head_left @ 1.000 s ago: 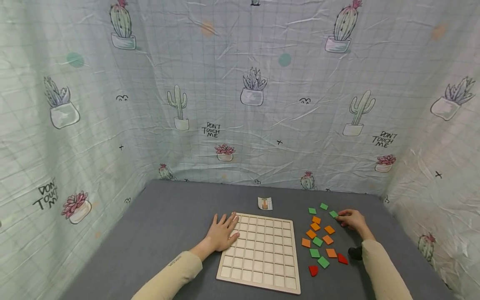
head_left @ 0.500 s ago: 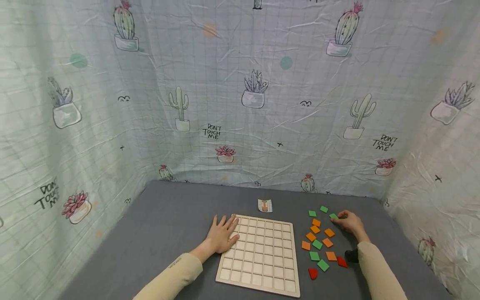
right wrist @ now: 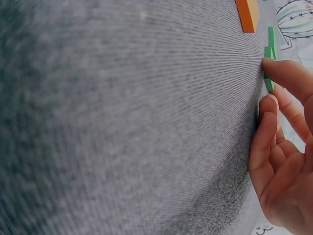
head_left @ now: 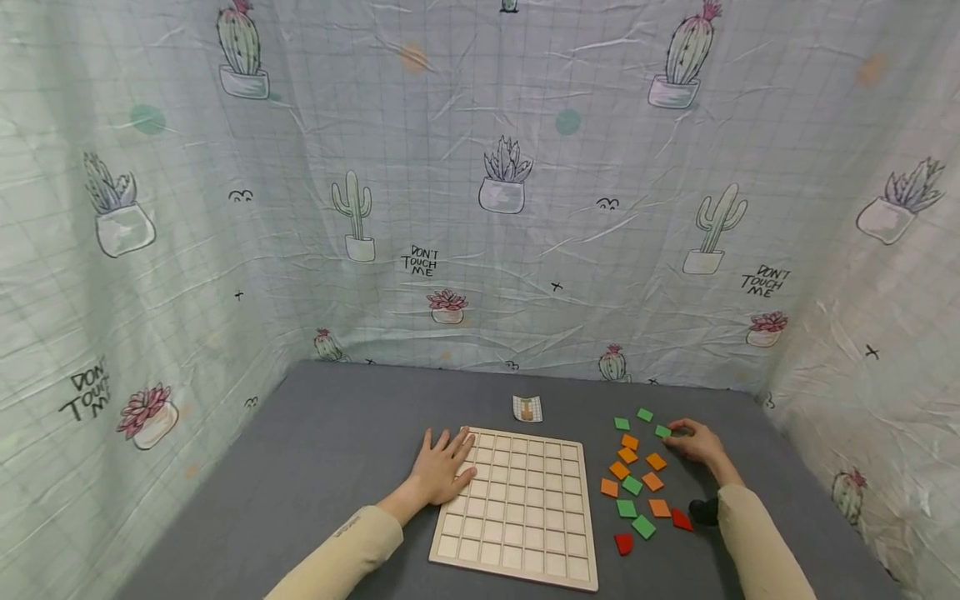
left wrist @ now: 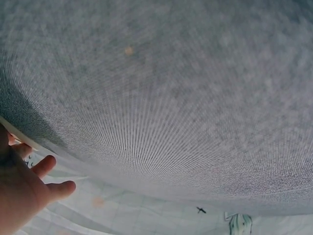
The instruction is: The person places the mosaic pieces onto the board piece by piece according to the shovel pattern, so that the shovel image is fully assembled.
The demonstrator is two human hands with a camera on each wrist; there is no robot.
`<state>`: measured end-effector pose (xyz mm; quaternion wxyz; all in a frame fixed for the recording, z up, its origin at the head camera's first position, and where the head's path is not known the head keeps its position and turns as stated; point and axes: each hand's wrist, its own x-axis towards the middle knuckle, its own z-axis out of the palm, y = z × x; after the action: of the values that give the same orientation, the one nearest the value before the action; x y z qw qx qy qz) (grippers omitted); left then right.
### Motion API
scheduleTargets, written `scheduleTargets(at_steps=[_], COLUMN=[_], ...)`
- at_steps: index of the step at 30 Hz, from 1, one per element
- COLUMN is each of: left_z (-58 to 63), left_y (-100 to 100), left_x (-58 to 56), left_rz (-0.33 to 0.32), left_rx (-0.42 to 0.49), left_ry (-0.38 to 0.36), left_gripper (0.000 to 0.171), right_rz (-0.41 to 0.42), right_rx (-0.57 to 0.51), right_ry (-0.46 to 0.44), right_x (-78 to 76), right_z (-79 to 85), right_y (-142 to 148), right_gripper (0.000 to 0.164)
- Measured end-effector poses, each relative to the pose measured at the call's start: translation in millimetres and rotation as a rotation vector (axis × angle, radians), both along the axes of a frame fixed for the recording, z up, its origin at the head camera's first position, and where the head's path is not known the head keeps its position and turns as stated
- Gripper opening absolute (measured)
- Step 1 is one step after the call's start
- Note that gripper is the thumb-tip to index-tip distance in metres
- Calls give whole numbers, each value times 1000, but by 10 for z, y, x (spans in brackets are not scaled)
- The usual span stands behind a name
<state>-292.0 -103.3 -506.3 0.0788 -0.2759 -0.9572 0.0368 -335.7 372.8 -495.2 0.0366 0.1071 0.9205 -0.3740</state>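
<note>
My left hand [head_left: 437, 468] lies with spread, straight fingers on the upper left edge of a wooden grid board [head_left: 517, 504]. In the left wrist view only part of this hand [left wrist: 29, 188] shows. To the right of the board, my right hand [head_left: 697, 442] pinches the right side of a green square tile [head_left: 662, 431] between thumb and index finger. That tile [right wrist: 268, 84] appears edge-on at the fingertips in the right wrist view, low at the grey cloth. The other fingers of the right hand are curled.
Several orange tiles [head_left: 656, 461], other green tiles [head_left: 643, 527] and red rounded pieces [head_left: 624, 544] lie between board and right arm. A small printed card [head_left: 527, 408] sits behind the board. A black object [head_left: 703, 512] is by the right sleeve. A patterned curtain [head_left: 465, 208] encloses the table.
My right hand has moved slightly left, and its thumb and index finger have come onto the green tile. The left hand stays on the board. The head view shifts a little.
</note>
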Motion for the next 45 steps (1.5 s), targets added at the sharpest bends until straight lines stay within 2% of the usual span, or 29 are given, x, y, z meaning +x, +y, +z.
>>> scheduleTargets(at_steps=[10, 21, 26, 37, 45], left_z=[51, 50, 55, 43, 26], left_y=[-6, 10, 10, 13, 8], left_x=[5, -11, -11, 3, -24], left_rz=[16, 11, 14, 25, 22], left_rx=[-14, -28, -29, -36, -34], left_ry=[2, -23, -34, -54, -73], left_gripper=[57, 57, 58, 57, 58], right_rz=[14, 2, -6, -3, 0], right_rx=[-48, -60, -52, 41, 37], right_ry=[-17, -11, 9, 30, 52], right_x=[-11, 22, 29, 60, 79], right_z=[12, 12, 4, 8, 0], right_y=[21, 16, -6, -55, -60], right_gripper=[55, 48, 46, 43, 40])
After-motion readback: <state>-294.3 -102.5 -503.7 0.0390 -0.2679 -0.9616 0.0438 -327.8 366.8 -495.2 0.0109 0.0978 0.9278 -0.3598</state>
